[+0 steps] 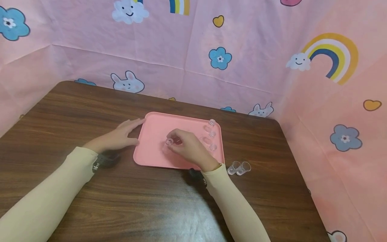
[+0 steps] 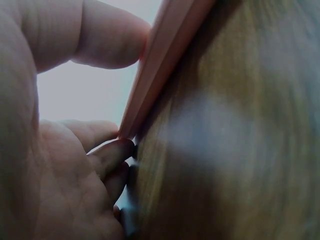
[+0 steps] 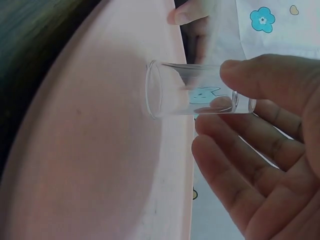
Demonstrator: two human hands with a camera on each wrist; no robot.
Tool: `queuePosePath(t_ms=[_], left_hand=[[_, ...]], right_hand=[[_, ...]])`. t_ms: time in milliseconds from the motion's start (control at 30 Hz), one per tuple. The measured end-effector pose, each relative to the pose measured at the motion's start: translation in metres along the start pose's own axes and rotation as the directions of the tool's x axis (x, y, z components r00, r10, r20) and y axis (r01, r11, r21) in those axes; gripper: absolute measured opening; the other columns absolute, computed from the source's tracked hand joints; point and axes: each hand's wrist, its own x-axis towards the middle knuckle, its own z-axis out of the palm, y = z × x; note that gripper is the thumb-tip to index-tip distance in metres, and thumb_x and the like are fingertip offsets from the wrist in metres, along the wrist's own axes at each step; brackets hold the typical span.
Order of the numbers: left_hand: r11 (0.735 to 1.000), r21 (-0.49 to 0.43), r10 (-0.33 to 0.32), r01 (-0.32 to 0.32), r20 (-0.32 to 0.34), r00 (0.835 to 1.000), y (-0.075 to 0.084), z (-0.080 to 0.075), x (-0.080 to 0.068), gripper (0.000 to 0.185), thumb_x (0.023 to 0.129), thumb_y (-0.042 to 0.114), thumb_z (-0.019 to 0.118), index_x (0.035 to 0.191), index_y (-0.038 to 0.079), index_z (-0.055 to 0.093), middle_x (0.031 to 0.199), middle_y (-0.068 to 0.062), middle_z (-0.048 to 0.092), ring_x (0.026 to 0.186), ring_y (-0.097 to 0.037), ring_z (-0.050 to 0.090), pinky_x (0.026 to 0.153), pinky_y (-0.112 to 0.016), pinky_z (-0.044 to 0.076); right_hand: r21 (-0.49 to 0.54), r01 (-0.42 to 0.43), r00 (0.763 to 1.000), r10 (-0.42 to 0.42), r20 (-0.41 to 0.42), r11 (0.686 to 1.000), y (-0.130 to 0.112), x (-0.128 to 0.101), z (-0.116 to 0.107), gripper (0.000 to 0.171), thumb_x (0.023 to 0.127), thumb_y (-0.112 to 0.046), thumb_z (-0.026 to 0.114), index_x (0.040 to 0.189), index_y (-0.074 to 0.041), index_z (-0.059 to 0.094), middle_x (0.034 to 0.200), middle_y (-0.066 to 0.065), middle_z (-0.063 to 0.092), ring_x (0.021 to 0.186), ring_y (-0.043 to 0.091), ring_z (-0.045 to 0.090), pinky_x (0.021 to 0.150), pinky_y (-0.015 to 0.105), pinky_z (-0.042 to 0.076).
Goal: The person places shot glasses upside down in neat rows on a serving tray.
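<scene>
A pink tray [image 1: 157, 131] lies on the dark wooden table. My right hand [image 1: 188, 148] is over its middle and pinches a small clear plastic cup [image 1: 169, 142] by its rim; in the right wrist view the cup [image 3: 195, 95] stands on the tray [image 3: 90, 150] between thumb and fingers. My left hand [image 1: 119, 136] rests flat on the table with straight fingers against the tray's left edge [image 2: 160, 65]. Several more clear cups [image 1: 210, 134] stand along the tray's right side.
Two clear cups [image 1: 239, 168] lie on their sides on the table [image 1: 75, 111] just right of the tray's near corner. Pink patterned cloth walls [image 1: 211, 50] close in the table at the back and right.
</scene>
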Motion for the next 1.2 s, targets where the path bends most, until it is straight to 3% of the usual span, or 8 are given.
queuePosePath(t_ms=[267, 367, 467, 600, 733, 833, 1000, 1200], left_hand=[[1.000, -0.001, 0.001, -0.001, -0.004, 1.000, -0.002, -0.001, 0.001, 0.086, 0.092, 0.025, 0.069, 0.163, 0.004, 0.026, 0.168, -0.024, 0.022, 0.156, -0.046, 0.011, 0.125, -0.066, 0.003], [1.000, 0.008, -0.017, 0.017, 0.003, 1.000, -0.003, 0.000, 0.000, 0.086, 0.093, 0.026, 0.068, 0.163, 0.005, 0.024, 0.169, -0.024, 0.021, 0.156, -0.047, 0.009, 0.124, -0.068, 0.003], [0.999, 0.001, -0.040, 0.040, 0.008, 0.999, -0.003, 0.000, -0.002, 0.086, 0.093, 0.027, 0.068, 0.164, 0.007, 0.023, 0.169, -0.023, 0.020, 0.156, -0.049, 0.006, 0.123, -0.071, 0.002], [0.999, -0.010, -0.039, 0.039, 0.000, 0.999, -0.002, 0.000, -0.003, 0.086, 0.093, 0.025, 0.068, 0.164, 0.007, 0.023, 0.169, -0.024, 0.020, 0.156, -0.050, 0.005, 0.122, -0.072, 0.001], [0.999, -0.008, -0.032, 0.032, 0.001, 0.999, -0.002, -0.001, -0.003, 0.086, 0.093, 0.026, 0.069, 0.164, 0.006, 0.024, 0.169, -0.025, 0.020, 0.155, -0.051, 0.005, 0.122, -0.072, 0.002], [1.000, -0.004, -0.022, 0.022, -0.001, 1.000, -0.002, -0.001, -0.002, 0.087, 0.092, 0.026, 0.069, 0.163, 0.005, 0.024, 0.169, -0.025, 0.021, 0.156, -0.050, 0.007, 0.123, -0.070, 0.002], [1.000, 0.004, -0.002, 0.002, -0.004, 1.000, -0.003, -0.001, 0.000, 0.087, 0.091, 0.026, 0.070, 0.163, 0.004, 0.025, 0.168, -0.025, 0.022, 0.156, -0.048, 0.010, 0.125, -0.067, 0.002], [1.000, 0.000, 0.000, 0.000, -0.003, 1.000, -0.002, 0.000, 0.001, 0.087, 0.092, 0.026, 0.069, 0.163, 0.004, 0.025, 0.168, -0.024, 0.023, 0.156, -0.047, 0.010, 0.125, -0.067, 0.002]], right_hand=[[0.009, -0.026, 0.999, 0.026, 0.032, 1.000, 0.001, 0.004, 0.001, 0.016, 0.096, -0.014, 0.074, 0.110, -0.007, 0.070, 0.104, 0.002, 0.072, 0.101, 0.016, 0.069, 0.094, 0.027, 0.057], [0.001, -0.027, 0.998, 0.027, 0.057, 1.000, 0.000, -0.003, -0.008, 0.022, 0.096, -0.017, 0.074, 0.115, -0.007, 0.069, 0.110, 0.003, 0.071, 0.104, 0.017, 0.069, 0.096, 0.028, 0.057], [0.024, 0.017, 0.998, -0.018, 0.055, 1.000, -0.004, -0.019, -0.034, 0.029, 0.094, -0.016, 0.076, 0.119, -0.003, 0.067, 0.114, 0.008, 0.070, 0.107, 0.022, 0.069, 0.098, 0.035, 0.058], [0.076, 0.070, 0.998, -0.069, -0.013, 0.995, 0.001, -0.051, -0.085, 0.032, 0.090, -0.006, 0.079, 0.118, 0.000, 0.066, 0.114, 0.014, 0.070, 0.107, 0.029, 0.069, 0.097, 0.044, 0.059], [0.069, -0.021, 0.998, 0.025, -0.054, 0.997, 0.023, -0.091, -0.128, 0.033, 0.089, -0.008, 0.081, 0.119, -0.008, 0.068, 0.117, 0.006, 0.071, 0.113, 0.028, 0.068, 0.100, 0.051, 0.055], [0.042, -0.123, 0.992, 0.124, -0.010, 0.991, 0.046, -0.120, -0.146, 0.037, 0.090, -0.014, 0.082, 0.124, -0.014, 0.067, 0.124, 0.000, 0.069, 0.123, 0.026, 0.064, 0.107, 0.058, 0.048], [0.019, -0.177, 0.977, 0.173, 0.124, 0.984, 0.079, -0.154, -0.151, 0.051, 0.089, -0.020, 0.084, 0.134, -0.010, 0.063, 0.134, 0.008, 0.065, 0.130, 0.030, 0.057, 0.108, 0.062, 0.046], [0.026, -0.192, 0.967, 0.184, 0.177, 0.981, 0.092, -0.166, -0.141, 0.054, 0.086, -0.024, 0.087, 0.131, -0.008, 0.063, 0.127, 0.007, 0.066, 0.112, 0.028, 0.064, 0.090, 0.041, 0.059]])
